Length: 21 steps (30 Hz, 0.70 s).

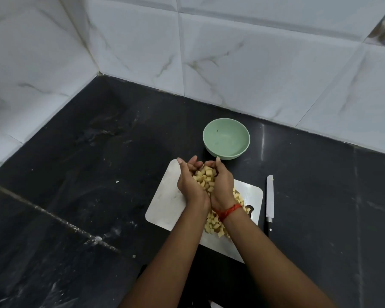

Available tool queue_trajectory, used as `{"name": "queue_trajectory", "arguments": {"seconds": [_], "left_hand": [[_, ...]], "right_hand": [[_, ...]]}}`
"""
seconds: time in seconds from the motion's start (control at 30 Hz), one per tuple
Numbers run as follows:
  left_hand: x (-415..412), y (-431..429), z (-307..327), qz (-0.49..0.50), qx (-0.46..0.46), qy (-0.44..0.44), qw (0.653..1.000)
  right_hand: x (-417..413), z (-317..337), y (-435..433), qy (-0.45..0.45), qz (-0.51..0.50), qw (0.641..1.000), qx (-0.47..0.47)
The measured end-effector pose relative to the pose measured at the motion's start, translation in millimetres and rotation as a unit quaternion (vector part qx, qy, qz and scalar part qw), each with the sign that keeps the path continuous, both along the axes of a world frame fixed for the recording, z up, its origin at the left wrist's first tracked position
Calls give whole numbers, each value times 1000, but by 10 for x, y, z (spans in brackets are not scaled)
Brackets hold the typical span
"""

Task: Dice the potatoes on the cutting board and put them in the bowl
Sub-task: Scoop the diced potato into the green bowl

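My left hand [190, 183] and my right hand [222, 185] are pressed side by side as one cup in the centre of the frame. The fingers are curled upward, and between them I hold a heap of pale yellow potato cubes [206, 177]. The hands hover above the far end of the white rectangular plastic cutting board [167, 203]. The round pale green bowl [211, 150] stands just beyond my fingertips, empty, on the black stone table [87, 174].

To do this step well, I think I must keep the lower edges of both hands tight together, because any gap lets cubes fall on the table. I should bring the cup low over the middle of the bowl and only then open the hands from below. A second heap of cubes [216, 225] lies on the board under my right wrist, so I judge one more scoop is needed. The long steel knife with black handle [269, 196] lies right of the board, apart from my path.
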State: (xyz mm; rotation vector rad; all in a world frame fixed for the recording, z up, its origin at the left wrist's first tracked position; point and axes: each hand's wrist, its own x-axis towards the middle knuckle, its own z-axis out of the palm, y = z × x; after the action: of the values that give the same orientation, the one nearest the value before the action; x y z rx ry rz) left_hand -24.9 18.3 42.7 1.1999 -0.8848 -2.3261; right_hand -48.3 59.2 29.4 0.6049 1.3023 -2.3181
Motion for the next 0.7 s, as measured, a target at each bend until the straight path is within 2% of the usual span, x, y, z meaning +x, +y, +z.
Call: {"name": "queue_trajectory", "arguments": {"seconds": [0.13, 0.23, 0.43, 0.5, 0.6, 0.7], "left_hand": [[-377, 24, 215, -6, 47, 79, 996], [-743, 29, 360, -32, 21, 89, 995], [-1308, 62, 411, -79, -30, 113, 990], [-1414, 63, 350, -97, -77, 97, 988], [-1526, 7, 222, -130, -204, 67, 968], [-1547, -29, 178, -154, -266, 77, 948]], "right_hand": [[-325, 273, 33, 12, -49, 997, -51], [-663, 477, 61, 21, -76, 995, -62], [-1166, 603, 130, 47, -80, 996, 3], [-1279, 532, 139, 65, -71, 994, 51], [-1427, 399, 199, 104, -63, 984, 131], [-1484, 356, 263, 124, -74, 980, 135]]}}
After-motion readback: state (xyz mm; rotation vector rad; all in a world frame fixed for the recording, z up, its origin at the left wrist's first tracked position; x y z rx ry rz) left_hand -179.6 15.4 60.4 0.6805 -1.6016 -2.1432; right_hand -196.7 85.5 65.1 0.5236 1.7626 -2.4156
